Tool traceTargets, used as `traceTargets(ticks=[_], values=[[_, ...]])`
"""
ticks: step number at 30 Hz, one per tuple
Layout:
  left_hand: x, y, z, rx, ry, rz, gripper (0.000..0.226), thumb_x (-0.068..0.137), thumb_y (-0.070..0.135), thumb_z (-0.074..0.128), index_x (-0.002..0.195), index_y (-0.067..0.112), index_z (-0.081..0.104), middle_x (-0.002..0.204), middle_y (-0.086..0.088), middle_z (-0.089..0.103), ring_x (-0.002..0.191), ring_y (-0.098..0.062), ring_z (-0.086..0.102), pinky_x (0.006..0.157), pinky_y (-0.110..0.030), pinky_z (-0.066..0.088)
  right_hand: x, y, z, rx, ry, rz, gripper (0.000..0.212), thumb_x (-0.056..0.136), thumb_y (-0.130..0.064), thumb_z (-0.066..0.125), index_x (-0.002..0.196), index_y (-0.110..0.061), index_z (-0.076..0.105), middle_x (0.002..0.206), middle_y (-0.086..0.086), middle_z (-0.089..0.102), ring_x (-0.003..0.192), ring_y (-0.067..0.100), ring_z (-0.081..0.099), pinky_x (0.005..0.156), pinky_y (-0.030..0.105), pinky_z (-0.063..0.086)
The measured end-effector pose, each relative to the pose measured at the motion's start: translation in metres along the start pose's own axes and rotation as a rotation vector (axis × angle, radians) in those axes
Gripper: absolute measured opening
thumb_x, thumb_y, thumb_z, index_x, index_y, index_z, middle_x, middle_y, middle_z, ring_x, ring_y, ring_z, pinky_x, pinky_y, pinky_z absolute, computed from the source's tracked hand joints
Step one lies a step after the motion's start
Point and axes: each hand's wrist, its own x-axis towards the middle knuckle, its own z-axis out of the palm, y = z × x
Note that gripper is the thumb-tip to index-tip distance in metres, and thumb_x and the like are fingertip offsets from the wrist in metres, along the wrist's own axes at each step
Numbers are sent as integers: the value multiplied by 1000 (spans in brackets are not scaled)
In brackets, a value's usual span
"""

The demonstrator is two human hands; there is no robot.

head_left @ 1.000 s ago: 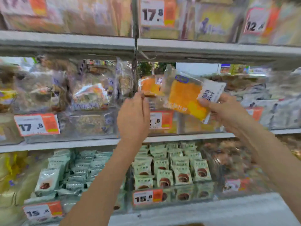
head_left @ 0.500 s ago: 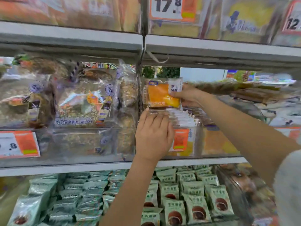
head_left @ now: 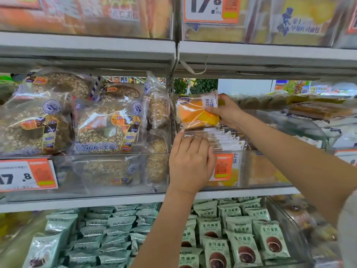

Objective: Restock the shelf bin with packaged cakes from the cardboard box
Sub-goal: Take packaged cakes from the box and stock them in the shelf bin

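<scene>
My right hand [head_left: 227, 111] grips an orange packaged cake [head_left: 193, 113] by its white right end and holds it upright above the clear shelf bin [head_left: 257, 169] on the middle shelf. A row of the same cakes [head_left: 218, 141] stands in the bin below it. My left hand [head_left: 190, 161] rests over the bin's front left corner, its fingers bent onto the front packs. The cardboard box is out of view.
Big bagged grain breads [head_left: 108, 124] fill the bin to the left. A metal shelf edge [head_left: 251, 55] runs close above. Green packaged cakes [head_left: 237, 240] fill bins on the shelf below. An orange price tag [head_left: 27, 175] hangs at the left.
My right hand has carried the orange cake left and down from open air into the bin opening. My left hand dropped from mid-air onto the bin's front packs. The view has moved closer.
</scene>
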Motion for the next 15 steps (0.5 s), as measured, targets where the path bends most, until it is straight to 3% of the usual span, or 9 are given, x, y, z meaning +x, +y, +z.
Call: traceTargets(ticks=[6,10,15], values=[[-1,-1,1,7,5,0,43,97,24,32,84,11,70,81,-3,69,76,-22,60,102,-40,40,-6,-3,-2,281,21,47,57,84,-6,66,133,-10,38,105,9,62,86,22,66,70,41,59],[-1,-1,1,18,3,5,42,96,24,33,84,11,70,81,-3,69,75,-22,60,103,-39,40,-6,-5,-3,436,32,69,54,86,-5,63,132,-14,38,105,9,61,88,23,65,75,45,58],[-1,-1,0,25,2,4,43,96,24,33,84,10,71,80,-4,69,75,-22,60,102,-41,41,-10,4,5,-132,-11,-3,69,76,-19,77,134,-14,40,126,7,60,108,24,60,94,46,51]])
